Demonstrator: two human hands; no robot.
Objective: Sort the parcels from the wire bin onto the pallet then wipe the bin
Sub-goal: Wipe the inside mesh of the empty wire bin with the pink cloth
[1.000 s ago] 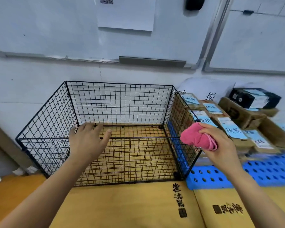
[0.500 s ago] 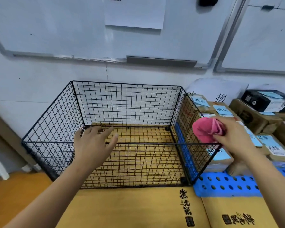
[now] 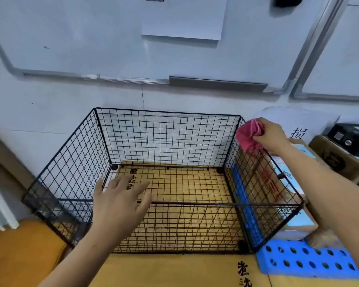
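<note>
Two hands are at the black wire bin (image 3: 166, 137) in the centre of the frame. The left hand (image 3: 120, 206), fingers spread and holding nothing, is over the near rim, and the right hand (image 3: 273, 135) pinches a bunched pink cloth (image 3: 249, 135) at the far right corner. Labelled parcels (image 3: 338, 160) sit at the right edge, above the blue pallet (image 3: 305, 259) at lower right.

A paper sheet (image 3: 182, 19) hangs on the whiteboard (image 3: 81, 34) above yellow cardboard (image 3: 174, 270).
</note>
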